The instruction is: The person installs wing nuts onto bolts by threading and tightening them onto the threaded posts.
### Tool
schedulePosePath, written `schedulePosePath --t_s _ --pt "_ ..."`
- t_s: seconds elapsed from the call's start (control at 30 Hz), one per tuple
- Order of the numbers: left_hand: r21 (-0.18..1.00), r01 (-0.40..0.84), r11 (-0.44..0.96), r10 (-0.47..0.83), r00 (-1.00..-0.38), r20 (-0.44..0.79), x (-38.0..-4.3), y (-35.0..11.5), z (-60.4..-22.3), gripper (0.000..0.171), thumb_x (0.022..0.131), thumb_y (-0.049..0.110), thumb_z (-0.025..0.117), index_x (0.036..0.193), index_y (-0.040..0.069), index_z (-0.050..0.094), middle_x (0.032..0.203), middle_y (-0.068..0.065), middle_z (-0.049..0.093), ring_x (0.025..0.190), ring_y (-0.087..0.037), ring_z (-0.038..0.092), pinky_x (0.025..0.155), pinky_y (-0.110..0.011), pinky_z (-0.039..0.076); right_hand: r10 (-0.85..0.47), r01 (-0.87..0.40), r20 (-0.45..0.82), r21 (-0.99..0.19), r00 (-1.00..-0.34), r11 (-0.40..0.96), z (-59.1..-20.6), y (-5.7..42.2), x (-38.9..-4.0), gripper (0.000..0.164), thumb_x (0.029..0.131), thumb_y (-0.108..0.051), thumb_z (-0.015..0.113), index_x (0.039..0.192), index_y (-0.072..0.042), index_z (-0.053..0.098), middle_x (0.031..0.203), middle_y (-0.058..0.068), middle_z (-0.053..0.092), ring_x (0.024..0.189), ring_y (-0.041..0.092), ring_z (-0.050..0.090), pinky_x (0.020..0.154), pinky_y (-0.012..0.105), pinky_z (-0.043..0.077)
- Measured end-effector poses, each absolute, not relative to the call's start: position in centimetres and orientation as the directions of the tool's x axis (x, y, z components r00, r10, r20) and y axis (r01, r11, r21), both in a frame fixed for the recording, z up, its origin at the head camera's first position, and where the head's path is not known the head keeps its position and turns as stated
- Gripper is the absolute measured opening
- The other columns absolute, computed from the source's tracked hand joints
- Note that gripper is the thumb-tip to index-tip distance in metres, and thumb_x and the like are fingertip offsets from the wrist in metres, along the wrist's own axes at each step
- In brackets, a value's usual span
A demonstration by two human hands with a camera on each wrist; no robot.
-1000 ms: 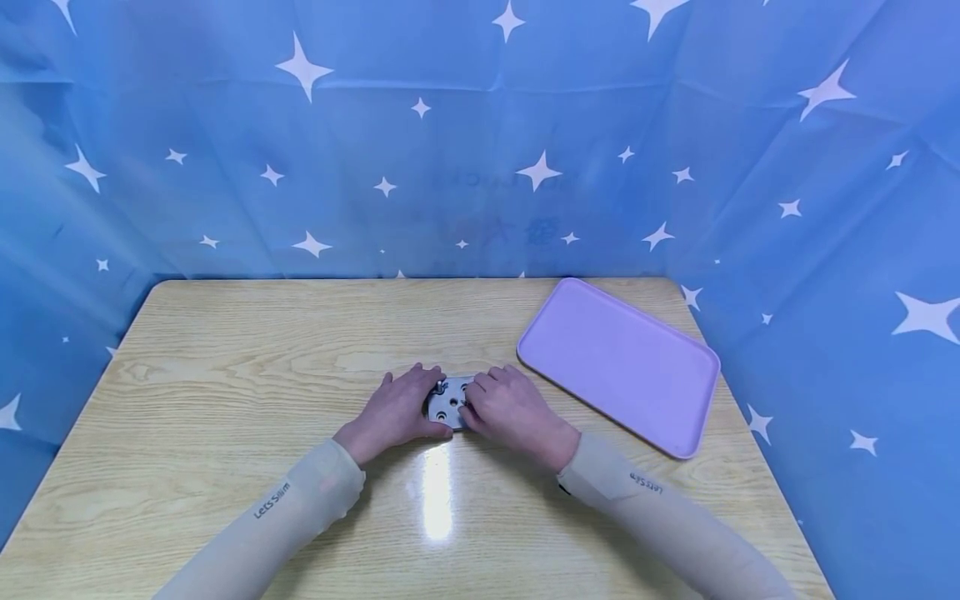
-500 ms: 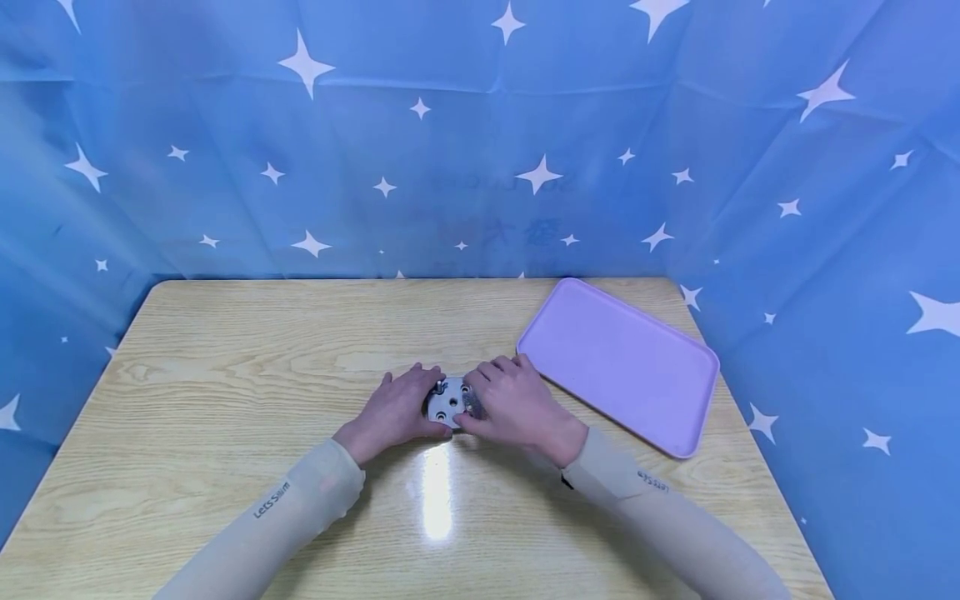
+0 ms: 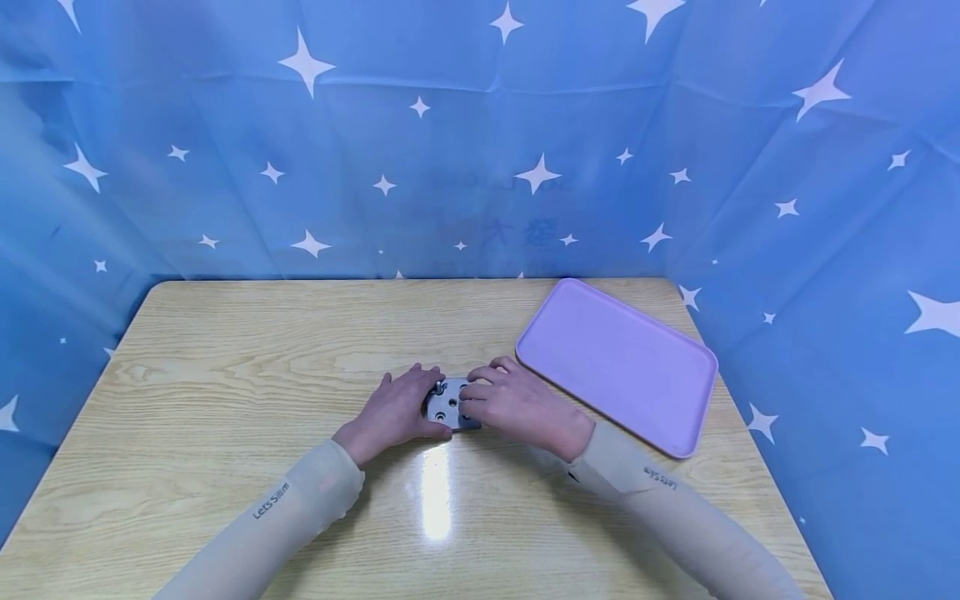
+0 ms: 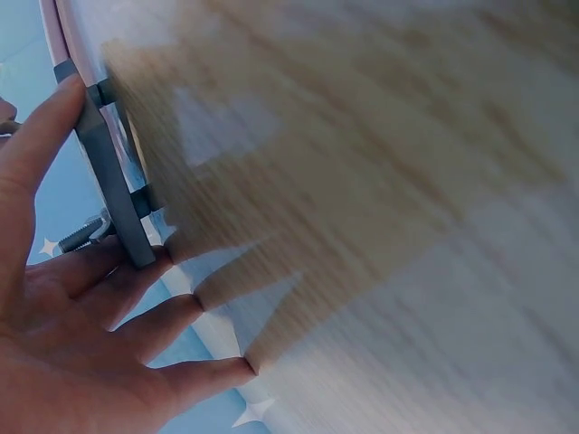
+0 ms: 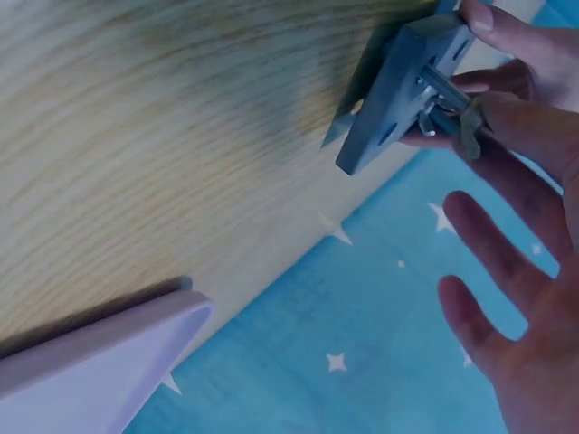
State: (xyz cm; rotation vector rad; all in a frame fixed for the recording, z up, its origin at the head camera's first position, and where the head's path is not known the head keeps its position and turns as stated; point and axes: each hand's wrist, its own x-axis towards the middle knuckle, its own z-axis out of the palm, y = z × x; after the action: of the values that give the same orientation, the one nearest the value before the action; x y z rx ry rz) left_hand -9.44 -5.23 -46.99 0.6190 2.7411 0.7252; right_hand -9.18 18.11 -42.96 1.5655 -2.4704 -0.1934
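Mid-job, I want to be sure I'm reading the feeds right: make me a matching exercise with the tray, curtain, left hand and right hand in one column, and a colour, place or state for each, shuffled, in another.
1. Tray
2. Curtain
3. Left hand
4. Right hand

A. Pinching a wing nut
B. Lilac, on the table
C. Gripping the plate by its edges
D. Blue with white stars

Pairs: 1-B, 2-D, 3-C, 4-A
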Motion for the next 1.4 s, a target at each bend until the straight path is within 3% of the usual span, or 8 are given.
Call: schedulePosePath --t_s 0.17,0.43,0.57,0.67,0.83,0.93,1.13,1.4 --pt "0.510 0.347 0.787 0.459 -0.882 -0.107 -9.4 -5.2 -47.1 0.092 0.075 0.047 0.092 0.148 0.007 0.053 0.152 -0.018 0.053 0.146 -0.042 0.040 0.114 -0.074 0.026 -0.880 -0.842 0.203 0.261 -0.431 0.472 -43.8 17.6 -9.0 0.009 0.089 -0.017 0.078 0.094 -0.022 0.072 0.099 -0.007 0.073 0.099 0.018 0.066 0.089 0.039 0.050" --pt "0.494 0.354 0.794 0.461 -0.880 -0.110 -9.5 -5.2 -47.1 0.096 0.075 0.048 0.091 0.150 0.005 0.051 0.154 -0.019 0.050 0.147 -0.042 0.039 0.115 -0.073 0.025 -0.701 -0.730 0.351 0.066 -0.621 0.680 -45.3 16.1 -7.6 0.015 0.092 -0.020 0.075 0.080 -0.014 0.068 0.072 -0.002 0.068 0.061 0.017 0.059 0.057 0.031 0.044" --pt "0.488 0.362 0.795 0.464 -0.880 -0.104 -9.4 -5.2 -47.1 0.096 0.075 0.048 0.091 0.150 0.004 0.051 0.153 -0.019 0.051 0.146 -0.043 0.040 0.114 -0.074 0.027 -0.646 -0.687 0.337 -0.006 -0.685 0.726 -45.5 15.8 -7.3 0.019 0.094 -0.022 0.073 0.078 -0.014 0.067 0.067 -0.003 0.065 0.057 0.016 0.057 0.054 0.032 0.044" --pt "0.483 0.368 0.794 0.467 -0.878 -0.100 -9.4 -5.3 -47.1 0.096 0.076 0.049 0.091 0.150 0.003 0.051 0.153 -0.020 0.051 0.146 -0.042 0.041 0.113 -0.074 0.027 -0.661 -0.691 0.279 -0.013 -0.696 0.723 -45.1 16.2 -7.4 0.022 0.097 -0.034 0.071 0.094 -0.012 0.072 0.079 0.001 0.071 0.067 0.019 0.063 0.061 0.035 0.050" --pt "0.483 0.376 0.791 0.476 -0.874 -0.098 -9.4 -5.3 -47.1 0.094 0.076 0.048 0.090 0.149 0.004 0.051 0.152 -0.019 0.052 0.145 -0.042 0.041 0.112 -0.075 0.028 -0.790 -0.795 0.119 0.004 -0.602 0.606 -43.4 17.5 -8.3 0.049 0.096 -0.037 0.073 0.139 -0.015 0.064 0.134 0.002 0.067 0.121 0.025 0.062 0.093 0.045 0.051" --pt "0.484 0.375 0.791 0.475 -0.874 -0.100 -9.5 -5.3 -47.1 0.093 0.076 0.048 0.091 0.148 0.004 0.052 0.152 -0.018 0.053 0.145 -0.041 0.042 0.112 -0.075 0.029 -0.868 -0.866 0.052 0.054 -0.494 0.497 -42.5 18.3 -8.8 0.053 0.093 -0.025 0.078 0.143 -0.021 0.062 0.147 -0.004 0.058 0.136 0.023 0.052 0.100 0.047 0.048" --pt "0.487 0.364 0.794 0.468 -0.877 -0.108 -9.4 -5.2 -47.0 0.093 0.076 0.047 0.091 0.148 0.004 0.053 0.152 -0.019 0.052 0.146 -0.042 0.041 0.112 -0.075 0.028 -0.925 -0.908 0.033 0.179 -0.379 0.379 -42.1 18.7 -9.1 0.045 0.091 -0.017 0.079 0.134 -0.024 0.068 0.143 -0.010 0.061 0.136 0.020 0.053 0.098 0.043 0.049" --pt "0.497 0.351 0.794 0.459 -0.881 -0.111 -9.4 -5.2 -46.9 0.092 0.075 0.047 0.092 0.148 0.006 0.053 0.152 -0.018 0.053 0.146 -0.042 0.041 0.113 -0.075 0.027 -0.917 -0.886 0.077 0.236 -0.392 0.399 -42.5 18.4 -9.3 0.024 0.090 -0.015 0.077 0.112 -0.023 0.074 0.122 -0.008 0.069 0.123 0.019 0.060 0.093 0.040 0.050"
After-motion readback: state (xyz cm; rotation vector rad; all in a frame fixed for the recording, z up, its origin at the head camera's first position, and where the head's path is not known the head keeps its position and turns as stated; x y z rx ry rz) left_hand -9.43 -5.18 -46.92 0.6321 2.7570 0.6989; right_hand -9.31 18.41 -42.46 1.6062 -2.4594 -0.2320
